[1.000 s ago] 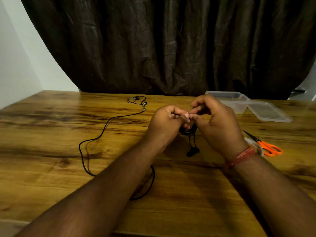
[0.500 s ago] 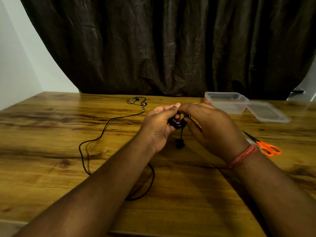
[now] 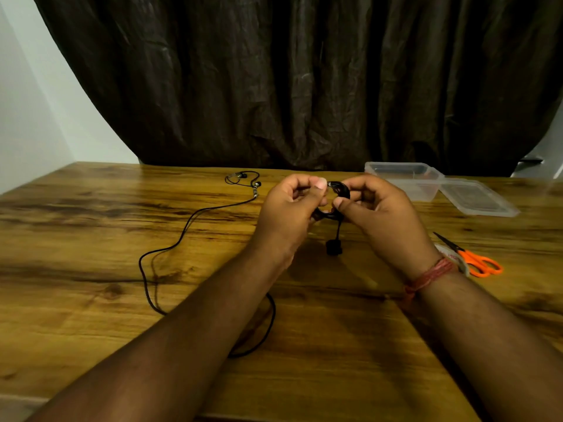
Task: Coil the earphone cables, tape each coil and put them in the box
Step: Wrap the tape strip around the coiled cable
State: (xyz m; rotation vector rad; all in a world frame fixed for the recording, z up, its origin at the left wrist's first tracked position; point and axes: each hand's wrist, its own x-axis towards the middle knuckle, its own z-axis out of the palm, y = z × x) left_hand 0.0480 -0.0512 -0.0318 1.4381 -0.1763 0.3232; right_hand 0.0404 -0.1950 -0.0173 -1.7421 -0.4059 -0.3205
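Both hands have lifted a little since half a second ago and turned the black coil point(image 3: 336, 198) up toward the camera, so its ring now shows face-on between them. Fingers point(image 3: 316, 185) of the left hand point(image 3: 288, 208) are curled round the coil's left side, thumb on its upper rim; the right hand point(image 3: 385, 217) pinches the right side, thumb tip against the loops. A short tail hangs from the coil with one earbud point(image 3: 333, 247) dangling just above the tabletop point(image 3: 91, 239).

Further out, a second earphone cable point(image 3: 182, 236) lies loose on the wood to the left, running from its buds at the far edge back under the left forearm. To the right sit orange scissors point(image 3: 475, 261), and beside them a tape roll point(image 3: 454, 258) mostly hidden behind the right wrist. The clear box point(image 3: 402, 178) stands open at the far right, its lid point(image 3: 478, 199) lying just beside it.

By my judgement the first coil is wound and being held in shape; taping comes next. That calls for one hand to keep the loops pinched together while the other reaches the tape, or the ring may spring loose. Red marks show on the tape roll, but nothing can be read.
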